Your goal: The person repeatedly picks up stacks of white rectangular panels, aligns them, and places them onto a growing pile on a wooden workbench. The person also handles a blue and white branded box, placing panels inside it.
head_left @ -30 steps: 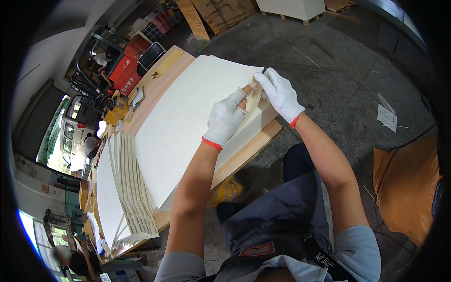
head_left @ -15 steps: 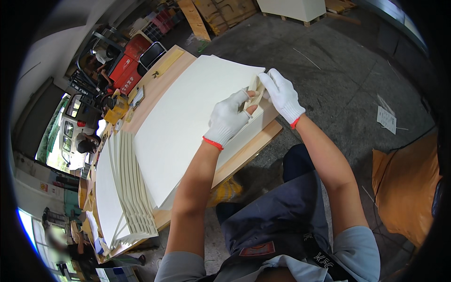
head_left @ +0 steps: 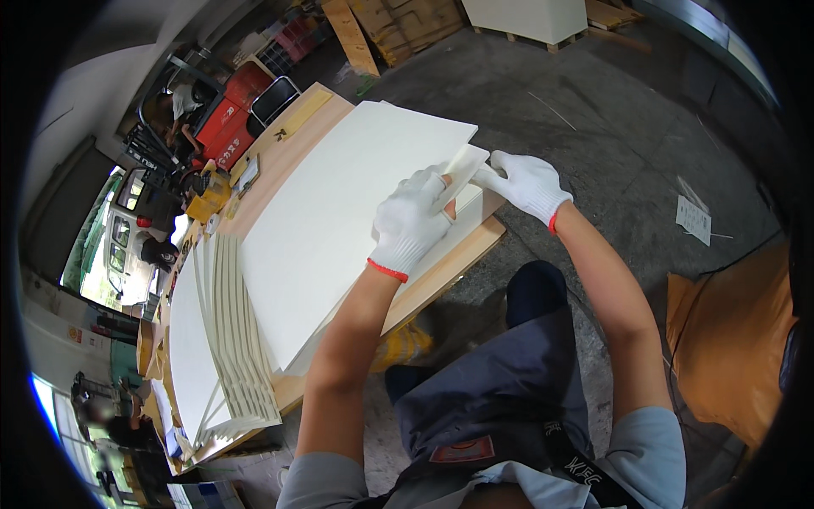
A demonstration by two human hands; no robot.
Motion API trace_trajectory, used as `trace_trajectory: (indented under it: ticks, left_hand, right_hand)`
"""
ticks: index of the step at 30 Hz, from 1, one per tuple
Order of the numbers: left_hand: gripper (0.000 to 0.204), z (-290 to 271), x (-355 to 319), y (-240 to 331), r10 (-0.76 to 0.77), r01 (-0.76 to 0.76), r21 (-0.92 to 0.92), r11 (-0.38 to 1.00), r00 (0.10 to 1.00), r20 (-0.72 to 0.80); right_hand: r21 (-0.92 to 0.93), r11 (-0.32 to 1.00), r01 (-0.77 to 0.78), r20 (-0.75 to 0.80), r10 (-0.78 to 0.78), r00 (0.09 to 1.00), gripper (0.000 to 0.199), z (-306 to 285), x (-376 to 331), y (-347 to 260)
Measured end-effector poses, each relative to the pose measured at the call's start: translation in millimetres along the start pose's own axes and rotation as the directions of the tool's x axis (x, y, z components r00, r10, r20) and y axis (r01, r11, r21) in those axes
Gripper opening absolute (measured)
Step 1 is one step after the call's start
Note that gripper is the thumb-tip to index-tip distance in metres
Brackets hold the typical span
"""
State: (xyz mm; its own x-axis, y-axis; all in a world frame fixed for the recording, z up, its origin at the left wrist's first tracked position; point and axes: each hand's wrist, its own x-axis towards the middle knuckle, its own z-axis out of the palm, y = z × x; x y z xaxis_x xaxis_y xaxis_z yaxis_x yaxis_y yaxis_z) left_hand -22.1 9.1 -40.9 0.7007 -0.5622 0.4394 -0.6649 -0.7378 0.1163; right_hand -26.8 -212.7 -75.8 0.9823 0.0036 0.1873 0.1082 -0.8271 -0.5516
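A stack of large white boards lies on a wooden table. Over its right-hand edge is a narrow white strip, tilted up. My left hand, in a white knit glove with bare fingertips showing, rests above the boards and is closed round the strip's near side. At the strip's right end is my right hand, gloved in white with a red cuff. Its fingers are bent together near that end; whether they grip the strip is hidden.
Several thin white strips lie bundled on the table's left part. Tools and a yellow box sit along its far edge. A red forklift stands beyond, with people nearby. An orange-brown covered bulk is at my right.
The strip has turned, now showing a broad flat face instead of its hollow-looking side. My right hand has shifted right and slightly nearer; my left hand has barely moved.
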Motion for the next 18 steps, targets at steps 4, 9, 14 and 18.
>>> trace_trajectory:
  ticks: [4, 9, 14, 18]
  left_hand:
    - [0.036, 0, 8, 4, -0.023, 0.023, 0.004, 1.0, 0.999, 0.024]
    - [0.035, 17, 33, -12, -0.122, 0.12, 0.043, 0.992, 0.992, 0.035]
    - [0.034, 25, 43, -21, -0.148, 0.149, 0.001, 0.989, 0.987, 0.057]
    - [0.038, 13, 36, -13, -0.2, 0.211, -0.074, 0.975, 0.971, 0.135]
  right_hand:
    - [-0.087, 0.992, 0.094, -0.044, -0.098, 0.994, 0.058, 1, 2, 6]
    - [-0.209, 0.963, 0.172, -0.009, -0.178, 0.984, 0.052, -13, 3, -7]
    - [-0.322, 0.908, 0.266, -0.06, -0.3, 0.952, 0.05, -22, 14, -22]
    - [0.15, 0.965, 0.217, -0.112, -0.201, 0.973, 0.05, -9, 24, -21]
